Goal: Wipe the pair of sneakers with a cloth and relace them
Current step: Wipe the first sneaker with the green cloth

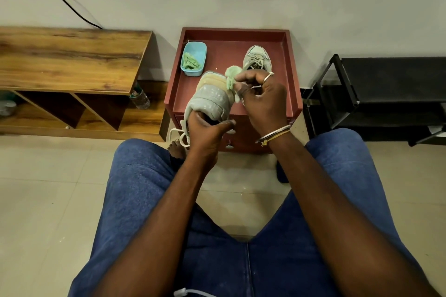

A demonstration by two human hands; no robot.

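My left hand (208,131) grips a grey sneaker (210,97) at its opening, fingers inside, holding it tipped on its side above the front of the red side table (231,38). Its white lace (177,136) dangles below the hand. My right hand (261,96) pinches a pale green cloth (232,77) against the sneaker's sole edge. The second grey sneaker (257,58) stands laced on the table behind my right hand, partly hidden by it.
A blue plastic tub (194,59) with another green cloth sits at the table's left. A wooden shelf unit (70,55) stands to the left with a water bottle (140,99) beside it. A black rack (386,94) stands right. My knees frame the tiled floor.
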